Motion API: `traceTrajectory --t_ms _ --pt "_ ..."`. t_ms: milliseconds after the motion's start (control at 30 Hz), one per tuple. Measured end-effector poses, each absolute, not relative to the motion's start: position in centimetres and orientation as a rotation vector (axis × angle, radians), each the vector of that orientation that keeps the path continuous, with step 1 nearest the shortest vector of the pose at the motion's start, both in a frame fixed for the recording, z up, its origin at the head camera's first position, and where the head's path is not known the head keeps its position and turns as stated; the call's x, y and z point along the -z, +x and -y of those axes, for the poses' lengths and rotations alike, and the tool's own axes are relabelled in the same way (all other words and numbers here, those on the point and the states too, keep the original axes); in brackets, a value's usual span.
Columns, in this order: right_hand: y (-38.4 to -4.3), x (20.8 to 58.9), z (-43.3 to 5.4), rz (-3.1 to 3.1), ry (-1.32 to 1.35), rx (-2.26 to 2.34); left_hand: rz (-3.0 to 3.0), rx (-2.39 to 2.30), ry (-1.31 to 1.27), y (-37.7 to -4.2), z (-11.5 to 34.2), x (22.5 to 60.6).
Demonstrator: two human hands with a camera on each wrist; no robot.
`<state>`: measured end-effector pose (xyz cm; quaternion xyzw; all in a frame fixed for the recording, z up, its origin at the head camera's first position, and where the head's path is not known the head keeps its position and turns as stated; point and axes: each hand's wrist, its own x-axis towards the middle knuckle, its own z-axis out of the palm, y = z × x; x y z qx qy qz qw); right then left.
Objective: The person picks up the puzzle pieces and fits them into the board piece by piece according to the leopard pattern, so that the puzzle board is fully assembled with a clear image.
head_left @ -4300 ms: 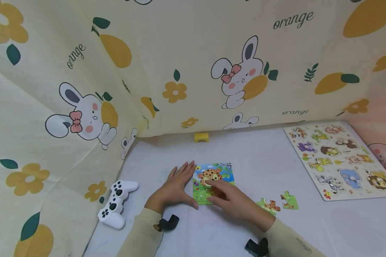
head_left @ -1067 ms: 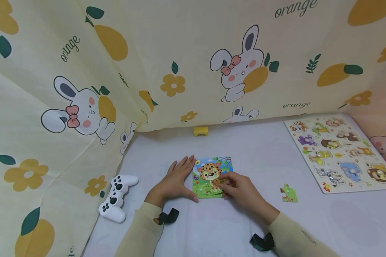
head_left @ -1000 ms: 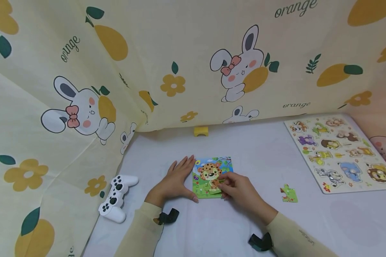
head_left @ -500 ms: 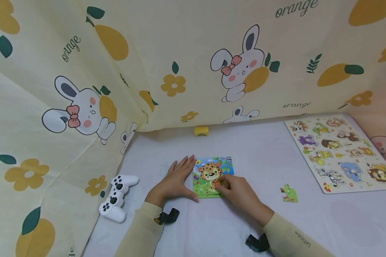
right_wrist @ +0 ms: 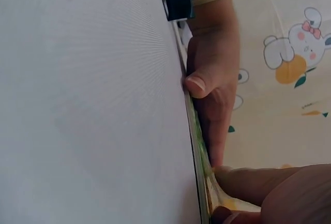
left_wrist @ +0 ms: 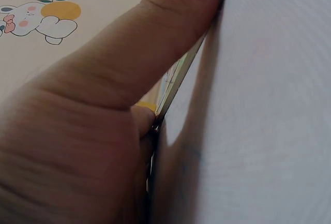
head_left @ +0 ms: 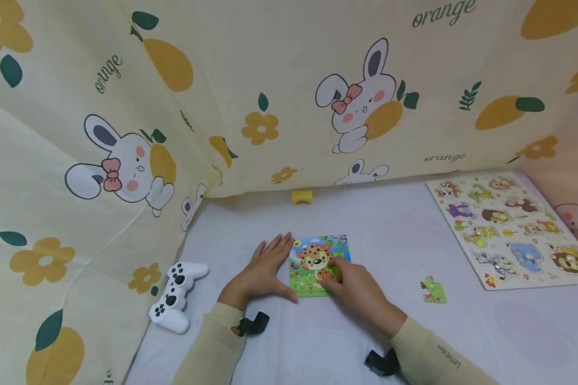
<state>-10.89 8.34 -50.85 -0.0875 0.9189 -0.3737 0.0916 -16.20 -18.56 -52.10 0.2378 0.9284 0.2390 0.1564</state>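
Observation:
A square leopard jigsaw puzzle lies on the white tabletop before me. My left hand rests along its left edge, fingers straight and thumb stretched toward the near corner. With thumb and forefinger, my right hand pinches a puzzle piece low on the puzzle's right side, over the leopard's body; those fingers largely cover the piece. In the right wrist view, the thumb comes down at the puzzle's surface. One loose green puzzle piece lies apart to the right of that hand.
A white game controller lies left of the left forearm. At the far right is a large animal peg board. A small yellow block sits at the back against the printed curtain.
One of the two loose pieces on the right has gone from there to the puzzle. The tilted piece in my right hand has come down flatter. The left hand stays put.

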Motion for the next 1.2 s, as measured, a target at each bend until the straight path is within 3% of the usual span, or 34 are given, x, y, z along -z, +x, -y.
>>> traceTrajectory --t_ms 533,767,1200 --pt "-10.9 51.1 -9.1 -2.636 -0.291 1.243 -2.659 -0.710 0.677 -16.0 18.7 52.3" --pt "-10.6 50.8 -12.2 -2.311 -0.477 1.634 -2.651 -0.707 0.677 -16.1 18.5 52.3" --pt "-9.6 49.7 -20.1 -2.242 -0.667 1.926 -2.651 -0.708 0.662 -16.1 18.5 52.2"
